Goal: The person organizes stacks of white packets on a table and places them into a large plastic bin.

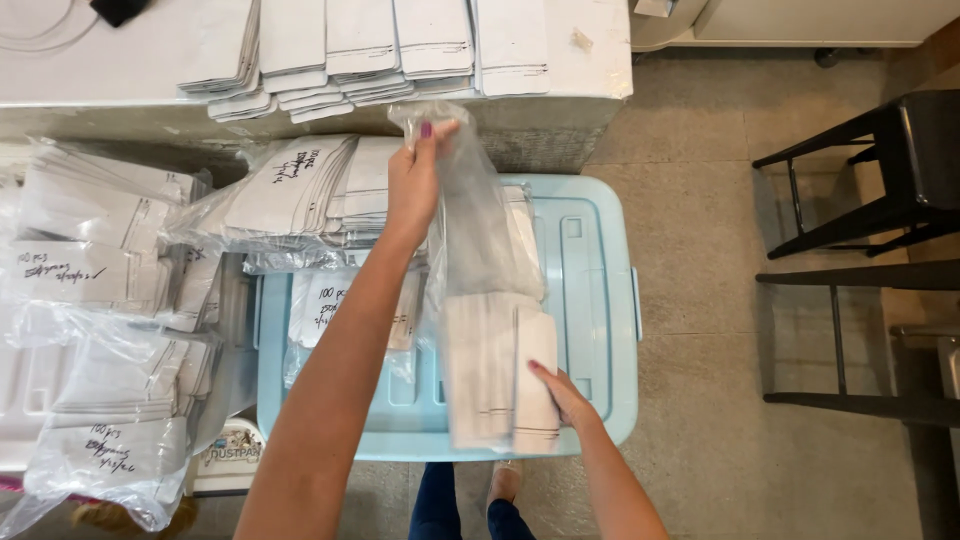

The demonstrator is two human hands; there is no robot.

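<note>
Left hand (pixel 415 185) pinches top of clear plastic bag (pixel 470 215), holds it up. Right hand (pixel 562 395) grips folded white cloths (pixel 500 375) at bag bottom, above blue bin lid (pixel 590 290). Step seems — settling stack inside bag. Next likely needs square stack, steady mouth.

A lidded storage bin (pixel 590 300) sits on the floor directly before the person, with a table (pixel 590 50) beyond its far edge. Rows of folded napkin stacks (pixel 360 45) lie on the table. Bagged napkin bundles (pixel 300 190) rest on the bin's left part, with more bagged bundles (pixel 90 300) piled further left. A clear bag (pixel 480 270) holding folded napkins (pixel 495 380) stands over the bin's centre. Two stools (pixel 870 180) stand to the right.
</note>
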